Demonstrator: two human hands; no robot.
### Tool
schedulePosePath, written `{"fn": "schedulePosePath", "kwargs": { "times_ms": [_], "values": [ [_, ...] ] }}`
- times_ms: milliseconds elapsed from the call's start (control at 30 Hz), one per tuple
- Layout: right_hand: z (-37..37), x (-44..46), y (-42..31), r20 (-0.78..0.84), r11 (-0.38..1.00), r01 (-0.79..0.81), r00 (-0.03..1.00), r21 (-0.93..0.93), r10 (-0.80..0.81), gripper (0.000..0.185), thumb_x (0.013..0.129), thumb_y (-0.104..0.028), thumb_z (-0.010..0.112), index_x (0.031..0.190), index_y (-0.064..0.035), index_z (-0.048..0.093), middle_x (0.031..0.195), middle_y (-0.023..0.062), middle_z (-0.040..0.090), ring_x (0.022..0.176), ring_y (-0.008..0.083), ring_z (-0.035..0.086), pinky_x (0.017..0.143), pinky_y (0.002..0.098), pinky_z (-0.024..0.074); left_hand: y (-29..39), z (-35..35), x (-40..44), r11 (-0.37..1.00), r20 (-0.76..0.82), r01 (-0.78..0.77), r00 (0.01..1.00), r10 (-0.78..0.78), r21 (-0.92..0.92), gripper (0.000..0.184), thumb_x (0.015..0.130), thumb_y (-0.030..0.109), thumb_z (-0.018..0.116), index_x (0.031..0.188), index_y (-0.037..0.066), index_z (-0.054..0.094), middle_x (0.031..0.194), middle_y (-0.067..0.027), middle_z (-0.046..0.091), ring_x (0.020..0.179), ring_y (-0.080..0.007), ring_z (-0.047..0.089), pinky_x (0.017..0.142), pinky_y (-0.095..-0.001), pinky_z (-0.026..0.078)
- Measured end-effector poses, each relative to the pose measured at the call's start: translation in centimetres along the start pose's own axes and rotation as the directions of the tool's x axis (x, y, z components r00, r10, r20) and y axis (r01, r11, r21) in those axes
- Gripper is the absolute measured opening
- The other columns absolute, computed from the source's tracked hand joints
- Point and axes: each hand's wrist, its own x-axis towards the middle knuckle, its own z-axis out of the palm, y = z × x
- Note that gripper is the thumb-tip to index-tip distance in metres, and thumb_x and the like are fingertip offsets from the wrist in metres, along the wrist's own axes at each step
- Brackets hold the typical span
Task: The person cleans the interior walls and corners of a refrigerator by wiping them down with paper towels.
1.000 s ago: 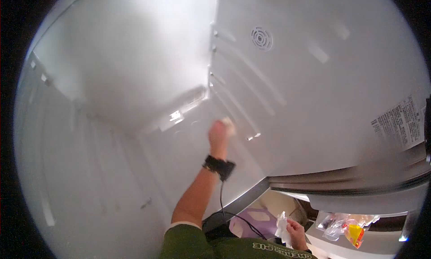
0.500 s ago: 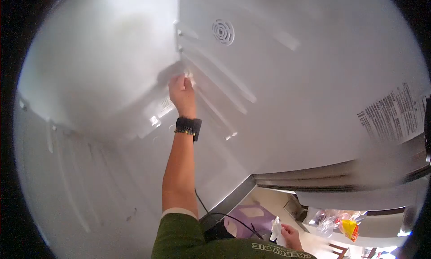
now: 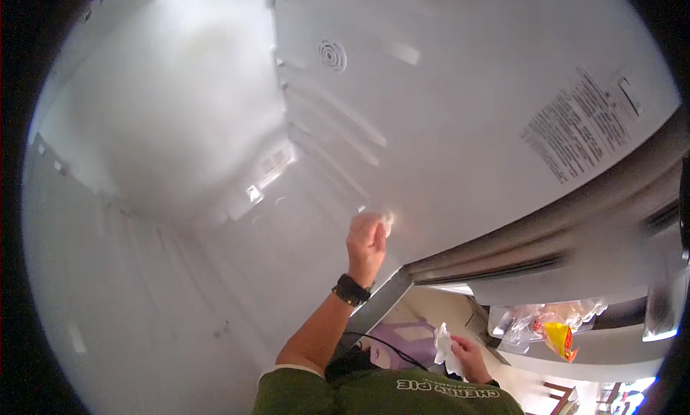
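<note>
White wad (image 3: pixel 389 221), prob. tissue, is just below ctr of frame, pinched in L hand's (image 3: pixel 367 242) fingertips, apparently against grey inner wall (image 3: pixel 460 178). Step in hand, judging by pose: pressing/rubbing that wall; another pass would call for a firm pinch + flat contact. R hand (image 3: pixel 471 361), lower right of ctr, grips white tissue (image 3: pixel 443 344), approx. same type. Dark wristband (image 3: pixel 351 290) on L wrist. Shirt (image 3: pixel 359 397), bottom ctr: "CHERRY PIE", upside down. Upper left corner: "Air", rest cut off. Info label (image 3: pixel 578 127), upper right: dense txt, illegible. Yellow/red pkt (image 3: pixel 558 339), lower right: brand n/a, too small.
</note>
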Motion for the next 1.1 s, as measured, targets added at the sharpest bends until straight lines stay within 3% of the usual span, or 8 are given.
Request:
{"fn": "schedulePosePath", "kwargs": {
  "times_ms": [200, 300, 500, 633, 833, 900, 1033, 1100],
  "values": [
    [-1.7, -1.0, 1.7, -0.072, 0.998, 0.063, 0.995, -0.012, -0.064, 0.031, 0.090, -0.013, 0.052, 0.115, 0.0055, 0.054, 0.097, 0.0098, 0.063, 0.083, 0.0139, 0.060, 0.073, 0.0263, 0.0487, -2.2, -1.1, 0.9, 0.928, -0.180, 0.348, 0.912, -0.368, -0.134, 0.019, 0.083, -0.008, 0.053, 0.099, 0.002, 0.056, 0.101, -0.0065, 0.052, 0.094, -0.0139, 0.054, 0.079, -0.0262, 0.047],
    [-2.0, -2.1, 2.3, -0.115, 0.996, 0.083, 0.990, 0.032, -0.079, 0.030, 0.089, -0.012, 0.053, 0.113, 0.0054, 0.056, 0.096, 0.0096, 0.063, 0.082, 0.0133, 0.060, 0.073, 0.0258, 0.0485, -4.2, 2.6, 0.1, 0.948, -0.319, 0.212, 0.905, -0.282, -0.236, 0.017, 0.080, -0.004, 0.056, 0.095, 0.002, 0.057, 0.100, -0.0111, 0.057, 0.093, -0.0253, 0.054, 0.079, -0.0358, 0.047],
    [-1.9, -4.2, 1.7, -0.092, 0.999, -0.023, 0.995, 0.038, 0.026, 0.030, 0.088, -0.013, 0.054, 0.113, 0.0044, 0.056, 0.096, 0.0096, 0.063, 0.081, 0.0125, 0.059, 0.072, 0.0252, 0.0482, -3.1, 4.2, -5.7, 0.985, -0.160, 0.168, 0.972, -0.170, -0.029, 0.025, 0.075, -0.007, 0.057, 0.097, 0.003, 0.054, 0.101, -0.0129, 0.057, 0.094, -0.0303, 0.054, 0.084, -0.0392, 0.044],
    [-2.1, -3.5, 3.1, -0.101, 1.000, 0.025, 0.995, -0.007, -0.025, 0.029, 0.087, -0.013, 0.054, 0.110, 0.0029, 0.058, 0.089, 0.0060, 0.063, 0.075, 0.0107, 0.057, 0.066, 0.0239, 0.0464, -3.1, 4.5, -12.7, 0.989, 0.164, 0.139, 0.976, -0.144, 0.045, 0.018, 0.079, -0.004, 0.054, 0.095, 0.003, 0.054, 0.097, -0.0133, 0.058, 0.091, -0.0292, 0.056, 0.081, -0.0369, 0.046],
    [-2.2, -3.7, 1.8, -0.124, 0.999, 0.020, 0.992, 0.044, -0.015, 0.030, 0.086, -0.011, 0.054, 0.112, 0.0037, 0.057, 0.092, 0.0079, 0.063, 0.077, 0.0120, 0.058, 0.068, 0.0246, 0.0477, -0.4, 5.6, -8.5, 0.881, -0.017, 0.322, 0.937, -0.349, -0.347, 0.014, 0.080, -0.005, 0.052, 0.093, 0.002, 0.054, 0.086, -0.0096, 0.054, 0.080, -0.0246, 0.055, 0.071, -0.0313, 0.046],
    [-2.6, -3.9, 2.7, -0.114, 0.996, 0.019, 0.993, 0.085, -0.009, 0.032, 0.087, -0.012, 0.055, 0.114, 0.0049, 0.055, 0.094, 0.0092, 0.062, 0.081, 0.0124, 0.059, 0.071, 0.0251, 0.0482, 3.2, 4.4, -2.6, 0.839, -0.095, 0.233, 0.943, -0.318, -0.492, 0.015, 0.083, -0.006, 0.053, 0.094, 0.004, 0.055, 0.097, -0.0038, 0.053, 0.080, -0.0112, 0.054, 0.070, -0.0244, 0.047],
    [-2.7, -4.5, 3.4, -0.115, 0.990, 0.042, 0.993, 0.136, -0.026, 0.030, 0.087, -0.011, 0.055, 0.112, 0.0039, 0.056, 0.090, 0.0073, 0.062, 0.076, 0.0109, 0.057, 0.067, 0.0238, 0.0473, 10.1, 2.3, 8.2, 0.980, -0.358, -0.130, 0.931, 0.068, -0.152, 0.018, 0.084, -0.002, 0.056, 0.100, 0.004, 0.058, 0.098, -0.0049, 0.054, 0.087, -0.0123, 0.053, 0.073, -0.0251, 0.046],
    [-2.8, -4.7, 3.1, -0.113, 0.989, 0.067, 0.992, 0.130, -0.052, 0.029, 0.086, -0.011, 0.056, 0.112, 0.0037, 0.057, 0.088, 0.0063, 0.061, 0.074, 0.0103, 0.057, 0.066, 0.0231, 0.0466, 12.7, 2.2, 10.6, 0.966, -0.418, -0.176, 0.905, 0.082, -0.190, 0.022, 0.079, -0.007, 0.054, 0.097, 0.005, 0.059, 0.095, -0.0082, 0.056, 0.086, -0.0206, 0.053, 0.070, -0.0310, 0.044]
  ]
}}
